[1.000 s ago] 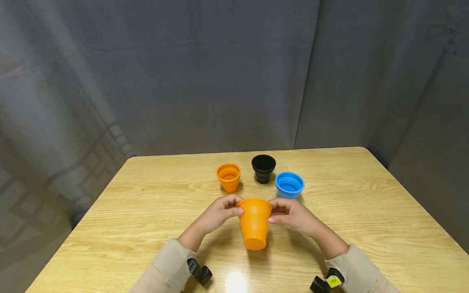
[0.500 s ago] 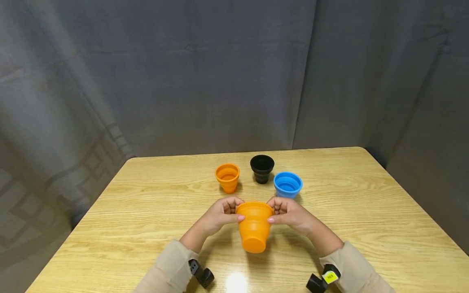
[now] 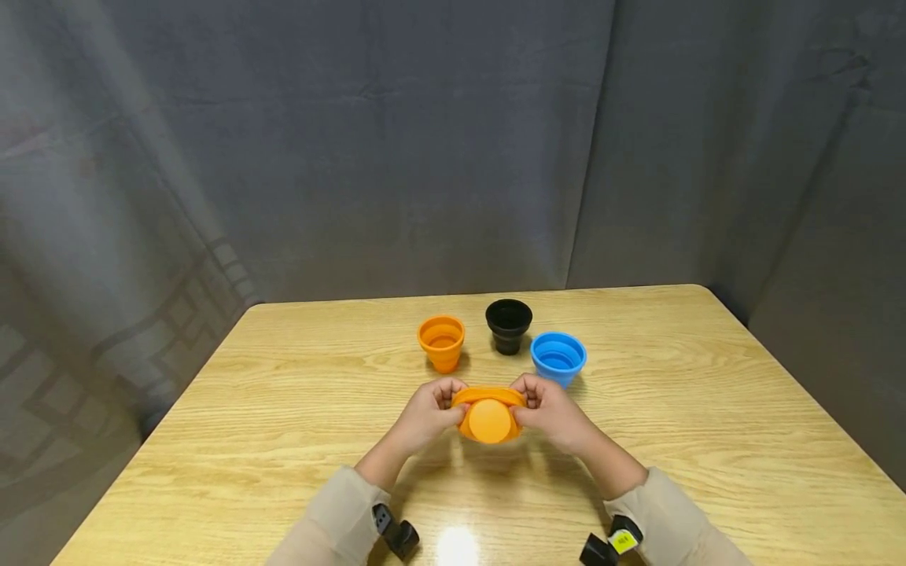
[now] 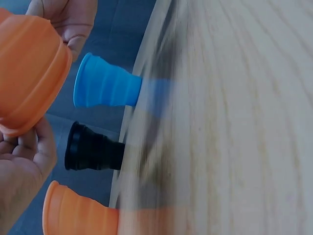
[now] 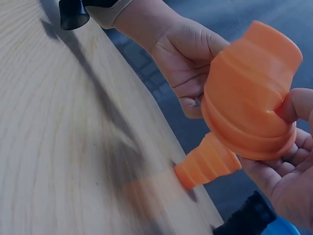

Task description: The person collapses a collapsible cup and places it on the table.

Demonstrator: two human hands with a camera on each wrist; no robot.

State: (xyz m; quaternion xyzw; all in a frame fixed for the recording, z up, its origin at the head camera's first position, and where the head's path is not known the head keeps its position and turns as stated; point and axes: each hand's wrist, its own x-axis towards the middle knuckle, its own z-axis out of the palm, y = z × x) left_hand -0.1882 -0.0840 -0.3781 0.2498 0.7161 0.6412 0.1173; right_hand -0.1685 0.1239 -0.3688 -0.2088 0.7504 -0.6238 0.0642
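Between both hands an orange collapsible cup (image 3: 490, 422) is held in the air above the table, its flat base turned toward the head camera. My left hand (image 3: 428, 417) pinches the rim on its left side, thumb on the outer wall. On the opposite side my right hand (image 3: 550, 412) grips the rim the same way, and its thumb dents the soft wall in the right wrist view. The cup's inside is hidden. Beyond the hands stand a second orange cup (image 3: 442, 344), a black cup (image 3: 508, 325) and a blue cup (image 3: 558, 356), all upright; the blue one is nearest my right hand.
The wooden table (image 3: 283, 409) runs back to a grey curtain (image 3: 396, 157), which also hangs along both sides. Each sleeve carries a small black wrist camera (image 3: 396, 531) close above the tabletop.
The held cup has tilted so its base now faces the head camera, and it looks squeezed out of shape under the thumbs. Both hands still grip it. The three standing cups have not moved.
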